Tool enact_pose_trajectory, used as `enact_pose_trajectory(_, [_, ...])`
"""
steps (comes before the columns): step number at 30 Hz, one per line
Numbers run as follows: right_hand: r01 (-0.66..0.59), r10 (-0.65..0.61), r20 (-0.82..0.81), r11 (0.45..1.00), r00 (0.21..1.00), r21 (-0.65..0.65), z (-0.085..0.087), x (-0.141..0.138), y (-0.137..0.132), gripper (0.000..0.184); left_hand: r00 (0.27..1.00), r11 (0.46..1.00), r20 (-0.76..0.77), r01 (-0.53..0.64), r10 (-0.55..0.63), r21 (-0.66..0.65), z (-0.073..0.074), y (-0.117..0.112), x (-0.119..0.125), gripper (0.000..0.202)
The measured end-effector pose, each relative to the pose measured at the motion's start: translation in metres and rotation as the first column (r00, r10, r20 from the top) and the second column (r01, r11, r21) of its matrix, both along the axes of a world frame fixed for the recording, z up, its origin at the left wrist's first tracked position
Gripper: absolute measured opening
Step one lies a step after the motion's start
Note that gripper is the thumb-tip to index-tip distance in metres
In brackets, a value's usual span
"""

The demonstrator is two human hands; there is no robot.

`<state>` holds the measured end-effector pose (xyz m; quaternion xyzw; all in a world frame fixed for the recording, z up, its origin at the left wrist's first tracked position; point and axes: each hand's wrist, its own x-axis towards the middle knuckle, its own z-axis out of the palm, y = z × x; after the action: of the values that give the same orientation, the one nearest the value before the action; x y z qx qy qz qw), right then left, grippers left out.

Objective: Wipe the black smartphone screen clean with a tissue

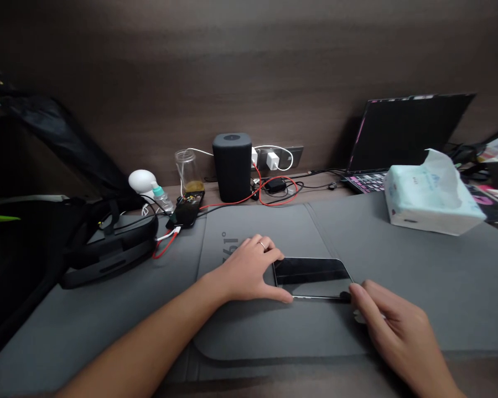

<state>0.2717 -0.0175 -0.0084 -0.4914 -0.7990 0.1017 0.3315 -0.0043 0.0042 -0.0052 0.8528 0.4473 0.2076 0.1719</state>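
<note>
A smartphone [313, 276] with a dark, reflective screen lies face up on the grey mat [269, 334]. My left hand [249, 271], a ring on one finger, grips its left end, thumb on the near edge and fingers on the far edge. At the phone's near right corner is my right hand [394, 326], closed, its thumb tip at the corner. A bit of crumpled white tissue [362, 317] shows beneath its fingers, the rest hidden by the hand. Something small and dark sits at that same corner, too unclear to name.
Behind stand a black speaker [232, 168], a glass jar [187, 171] and tangled cables [276, 188]. A second phone [186, 209] is plugged in at the left, near a black headset [112, 251]. On the right are a tissue pack [429, 193] and an open laptop [410, 132].
</note>
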Motion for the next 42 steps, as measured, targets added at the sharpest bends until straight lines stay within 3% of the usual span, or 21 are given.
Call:
enact_pose_trajectory(13, [0.045, -0.042, -0.074, 0.999, 0.996, 0.031, 0.0006, 0.0024, -0.0015, 0.047, 1.0, 1.0, 0.014, -0.002, 0.002, -0.018, -0.0003, 0.0002, -0.0003, 0.064])
enact_pose_trajectory(19, [-0.08, 0.086, -0.066, 0.993, 0.994, 0.081, 0.0054, 0.0058, -0.0004, 0.046, 1.0, 1.0, 0.013, -0.007, 0.007, 0.001, -0.0012, 0.0005, 0.0001, 0.064])
enact_pose_trajectory(26, [0.007, -0.002, -0.062, 0.997, 0.998, 0.08, -0.0013, 0.0043, -0.0009, 0.048, 1.0, 1.0, 0.021, -0.007, 0.008, -0.018, -0.0013, 0.0002, 0.0, 0.066])
enact_pose_trajectory(36, [-0.117, 0.121, -0.012, 0.975, 0.993, 0.189, 0.0011, 0.0017, -0.0045, 0.039, 1.0, 1.0, 0.029, 0.004, -0.004, -0.014, -0.0026, 0.0004, -0.0007, 0.065])
enact_pose_trajectory(42, [-0.052, 0.054, -0.006, 0.977, 0.999, 0.208, -0.0002, 0.0058, -0.0042, 0.036, 1.0, 1.0, 0.03, -0.006, 0.006, -0.009, -0.003, 0.0005, -0.0002, 0.066])
